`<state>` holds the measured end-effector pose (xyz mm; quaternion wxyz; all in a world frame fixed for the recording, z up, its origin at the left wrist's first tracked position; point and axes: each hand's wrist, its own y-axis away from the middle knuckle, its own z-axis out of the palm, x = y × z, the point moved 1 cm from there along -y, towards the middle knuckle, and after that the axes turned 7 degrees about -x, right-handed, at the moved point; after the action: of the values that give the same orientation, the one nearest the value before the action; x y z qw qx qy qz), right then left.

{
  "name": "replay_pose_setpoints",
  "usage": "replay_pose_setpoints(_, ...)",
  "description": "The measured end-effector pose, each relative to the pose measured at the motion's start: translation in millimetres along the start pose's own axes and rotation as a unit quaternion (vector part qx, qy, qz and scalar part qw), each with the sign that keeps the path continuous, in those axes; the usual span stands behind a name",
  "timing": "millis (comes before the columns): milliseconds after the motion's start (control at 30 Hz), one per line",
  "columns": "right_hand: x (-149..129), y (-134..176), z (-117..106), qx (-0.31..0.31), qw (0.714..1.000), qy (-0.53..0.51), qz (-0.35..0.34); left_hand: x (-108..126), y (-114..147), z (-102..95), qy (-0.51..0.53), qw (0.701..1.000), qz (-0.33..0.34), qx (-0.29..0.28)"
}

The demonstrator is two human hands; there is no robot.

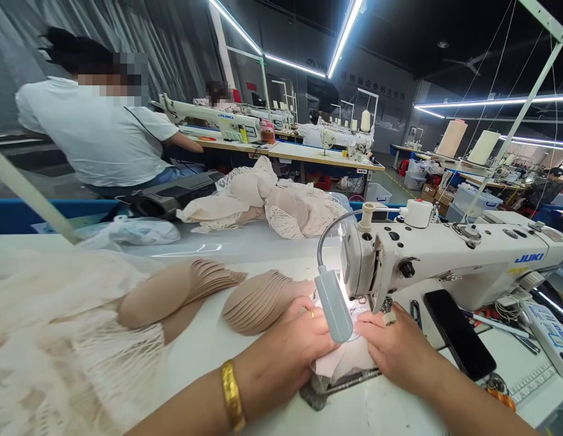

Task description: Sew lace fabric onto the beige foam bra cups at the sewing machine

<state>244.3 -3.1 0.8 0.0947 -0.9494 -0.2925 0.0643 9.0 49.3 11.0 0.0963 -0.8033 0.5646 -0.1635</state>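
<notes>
A pale pinkish-beige fabric piece [338, 362] lies on the bed of a white sewing machine [418, 254], below the needle area. My left hand [302, 339], with a ring and a gold bracelet, grips its left side with curled fingers; the lamp hides some fingertips. At the right edge of the same fabric, my right hand [397, 345] pinches with thumb and fingers together. A grey gooseneck lamp [333, 306] hangs between the hands and covers part of the stitching spot. Beside my left hand rests a fanned stack of beige bra cup pieces [258, 303].
Another beige cup stack [172, 290] and cream lace [77, 351] lie at left. Lace bra pieces [267, 200] are heaped behind. A black phone [458, 333], tools and cables sit at right. A seated co-worker [100, 133] is at far left.
</notes>
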Motion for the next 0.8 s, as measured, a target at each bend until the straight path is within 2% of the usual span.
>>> replay_pose_setpoints(133, 1.4, 0.8, 1.1, 0.015, 1.000, 0.022, 0.011, -0.5, -2.9, -1.8, 0.012, 0.999, 0.023, 0.034)
replay_pose_setpoints(400, 1.8, 3.0, 2.9, 0.054, 0.998, 0.032, 0.015, 6.8, -7.8, -10.0, 0.004, 1.000, 0.007, 0.014)
replay_pose_setpoints(600, -0.9, 3.6, -7.3, 0.104, 0.994, 0.035, 0.006, 13.3, -9.3, -15.6, -0.018, 1.000, -0.007, 0.004)
replay_pose_setpoints(800, -3.1, 0.1, -14.6, 0.156, 0.987, -0.022, 0.026, 11.4, -9.7, -14.0, -0.014, 1.000, -0.013, 0.006)
